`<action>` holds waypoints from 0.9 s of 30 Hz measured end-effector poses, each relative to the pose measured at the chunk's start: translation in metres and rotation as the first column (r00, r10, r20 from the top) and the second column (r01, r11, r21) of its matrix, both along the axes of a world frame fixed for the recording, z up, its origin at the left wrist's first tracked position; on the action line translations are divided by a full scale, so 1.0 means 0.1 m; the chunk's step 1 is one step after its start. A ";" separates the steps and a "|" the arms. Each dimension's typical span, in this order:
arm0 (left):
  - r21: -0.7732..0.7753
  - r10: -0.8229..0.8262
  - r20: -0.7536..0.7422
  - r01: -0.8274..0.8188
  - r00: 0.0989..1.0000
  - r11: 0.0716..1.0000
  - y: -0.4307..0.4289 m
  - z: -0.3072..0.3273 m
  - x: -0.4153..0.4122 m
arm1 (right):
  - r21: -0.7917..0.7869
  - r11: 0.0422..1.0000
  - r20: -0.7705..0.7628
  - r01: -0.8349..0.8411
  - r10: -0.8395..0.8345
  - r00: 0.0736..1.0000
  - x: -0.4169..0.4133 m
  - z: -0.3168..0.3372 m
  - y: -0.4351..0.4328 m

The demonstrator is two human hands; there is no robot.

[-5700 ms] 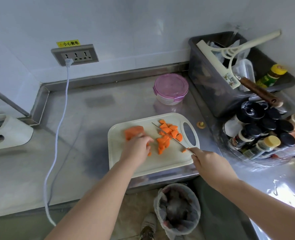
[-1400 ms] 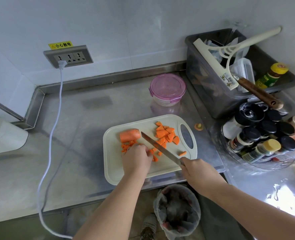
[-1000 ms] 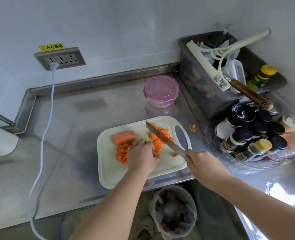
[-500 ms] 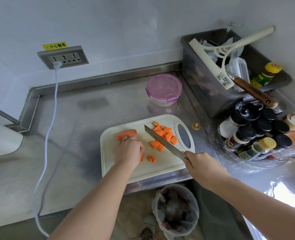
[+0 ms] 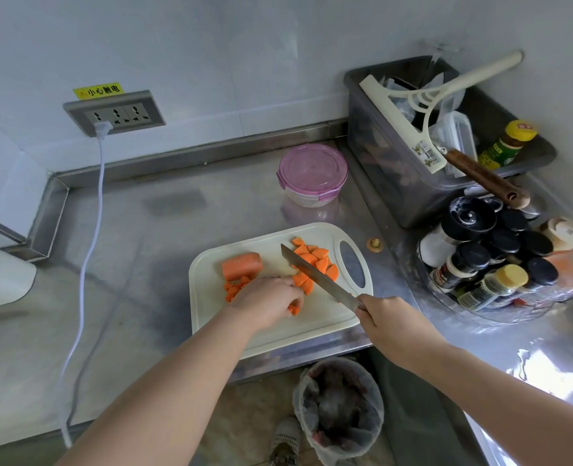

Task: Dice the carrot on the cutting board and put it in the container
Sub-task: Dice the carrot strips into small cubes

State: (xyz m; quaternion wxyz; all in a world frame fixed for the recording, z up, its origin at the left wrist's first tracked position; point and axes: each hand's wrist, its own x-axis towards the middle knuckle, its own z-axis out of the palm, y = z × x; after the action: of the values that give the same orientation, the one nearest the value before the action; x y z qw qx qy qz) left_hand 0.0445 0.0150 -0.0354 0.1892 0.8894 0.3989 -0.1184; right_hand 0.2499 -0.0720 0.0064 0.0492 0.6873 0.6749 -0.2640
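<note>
1. A wall socket [image 5: 114,112] sits far to the left of and behind the cutting board [image 5: 207,297]. A white cable [image 5: 86,264] hangs from it and runs across the steel counter left of the board.
2. An uncut carrot stub [image 5: 241,265] lies on the board's far left part.
3. Small carrot dice [image 5: 234,287] lie in a heap just in front of the stub, on the board.
4. The left hand [image 5: 266,302] rests palm down at the board's middle. Its fingers are curled down onto a few carrot slices [image 5: 318,260]. One slice shows under the fingertips.
5. The rest of the slices lie piled on the board's far right part, beside its handle hole.
6. The knife [image 5: 315,277] slants across that pile, tip toward the board's far edge. It is unclear whether its edge touches the board.
7. The right hand [image 5: 389,326] is wrapped tight round the knife handle at the board's near right corner.
8. The container [image 5: 313,174], pink lid on, stands behind the board, well apart from it.
9. A lined waste bin [image 5: 338,405] stands on the floor below the board's near edge.
10. A grey tub [image 5: 396,169] and a cluster of spice jars [image 5: 486,260] stand to the right of the board.
</note>
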 end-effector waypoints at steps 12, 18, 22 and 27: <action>0.076 0.371 0.065 -0.375 0.926 0.924 -0.22 -0.08 0.02 | -0.077 0.995 -0.048 0.056 -0.060 0.997 -0.07 -0.04 -0.02; 0.166 0.654 0.097 -0.660 0.751 0.733 -0.38 -0.15 0.10 | -0.126 0.989 -0.086 0.073 -0.084 0.993 -0.17 -0.14 -0.06; 0.163 0.658 0.137 -0.672 0.741 0.723 -0.45 -0.15 0.07 | -0.132 0.990 -0.107 0.052 -0.067 0.992 -0.22 -0.18 -0.11; 0.242 0.659 0.092 -0.658 0.747 0.713 -0.53 -0.10 -0.01 | -0.109 0.994 -0.112 0.022 -0.034 0.993 -0.24 -0.22 -0.15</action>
State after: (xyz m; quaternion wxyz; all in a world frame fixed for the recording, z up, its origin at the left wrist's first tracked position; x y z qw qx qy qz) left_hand 0.0430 -0.0380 -0.0459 0.1008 0.7058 0.7011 0.0094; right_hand 0.2259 -0.0872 -0.0152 0.0441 0.6768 0.6517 -0.3395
